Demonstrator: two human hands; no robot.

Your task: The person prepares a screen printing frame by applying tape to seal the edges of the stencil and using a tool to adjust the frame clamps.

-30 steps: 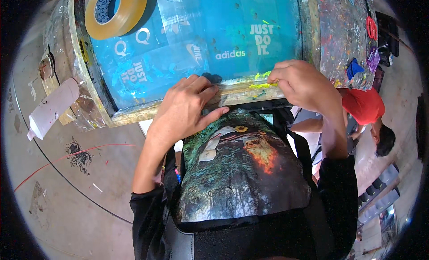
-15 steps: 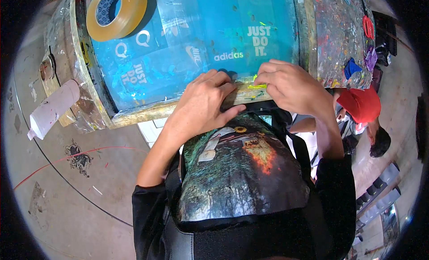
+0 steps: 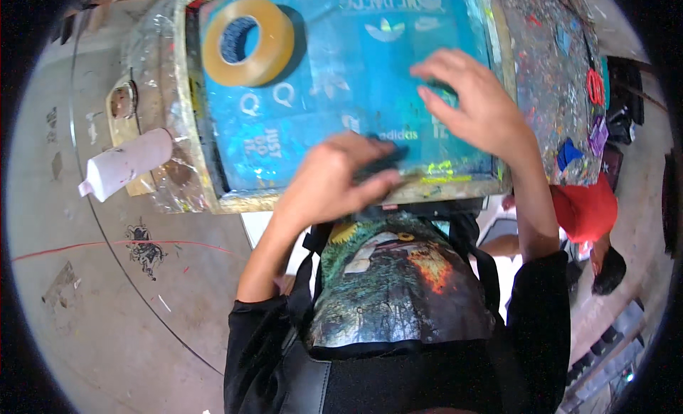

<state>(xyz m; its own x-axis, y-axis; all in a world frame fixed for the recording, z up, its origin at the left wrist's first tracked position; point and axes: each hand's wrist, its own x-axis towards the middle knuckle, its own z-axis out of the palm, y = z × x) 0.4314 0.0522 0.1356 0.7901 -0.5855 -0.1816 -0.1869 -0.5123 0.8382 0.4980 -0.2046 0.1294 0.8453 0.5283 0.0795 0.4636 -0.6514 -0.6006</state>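
A blue screen-printing mesh (image 3: 313, 158) in a wooden frame (image 3: 249, 203) lies before me, with pale lettering and logo shapes on it. My left hand (image 3: 338, 173) is at the frame's near edge, thumb and fingers apart. The dark patch beside those fingers looks like their shadow on the mesh. Farther right, my right hand (image 3: 473, 104) hovers over the mesh with its fingers apart. It holds nothing that I can see. Yellow-green ink smears (image 3: 447, 173) mark the near right border. On the far left of the mesh rests a roll of clear tape (image 3: 279, 52).
Left of the frame lies a pale plastic bottle (image 3: 128, 163) on the paint-stained tabletop. Red-handled scissors (image 3: 595, 87), a purple item (image 3: 597, 129) and a blue scrap (image 3: 568, 155) lie at the right edge. Beyond, a person in red (image 3: 587, 209) is bent down. Cables (image 3: 135, 286) cross the floor.
My right hand has lifted from the near edge and moved out over the mesh, its fingers spreading. My left hand's fingers have parted from its thumb. The view has shifted, showing more of the mesh's far end.
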